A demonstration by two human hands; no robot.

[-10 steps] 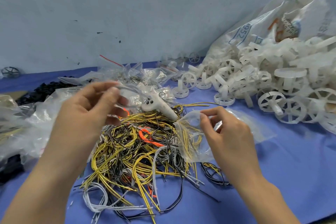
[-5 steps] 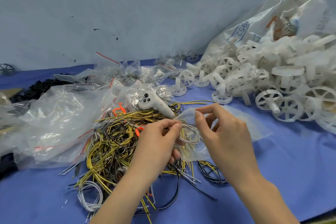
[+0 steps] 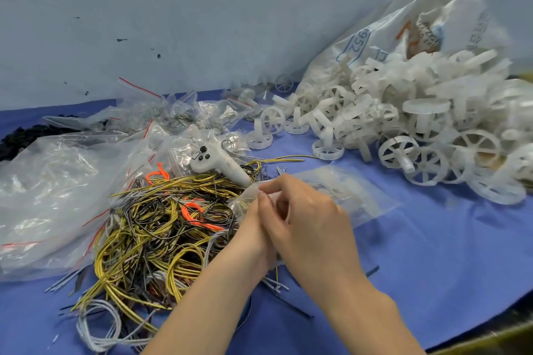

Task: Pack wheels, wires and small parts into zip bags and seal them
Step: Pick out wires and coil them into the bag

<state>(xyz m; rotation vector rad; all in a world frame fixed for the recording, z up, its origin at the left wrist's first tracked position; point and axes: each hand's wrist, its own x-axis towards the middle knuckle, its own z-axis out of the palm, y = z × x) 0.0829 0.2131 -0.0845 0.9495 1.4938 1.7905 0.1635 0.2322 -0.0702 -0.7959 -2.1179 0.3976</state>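
Blue cloth covers the table [image 3: 432, 253], and nearly all of it is buried under parts. Both hands meet at the mouth of a small clear plastic zip bag [image 3: 354, 196] lying just right of the wire heap. The right hand [image 3: 311, 222] lies on top, its fingers [image 3: 277, 186] curled and pinching the bag's near edge. The left hand [image 3: 253, 225] is mostly hidden beneath it; only the thumb side shows, pressed up against the right hand at the bag's opening, so I cannot tell how its fingers lie or what they hold. A faint loop of pale wire seems to sit inside the bag, though the plastic blurs it.

A tangled heap of yellow, black, grey and orange wires [image 3: 155, 233] spreads to the left of the hands, partly under the left forearm. A white handheld controller with black buttons [image 3: 219, 166] rests on the heap's far edge. Crumpled clear plastic bags with red seal strips [image 3: 52, 196] lie further left, cut off by the picture's edge. White translucent plastic spoked wheels [image 3: 403, 135] spill from a large white woven sack [image 3: 418, 26] at the right. Black small parts [image 3: 26, 135] at the far left are too dark to make out.
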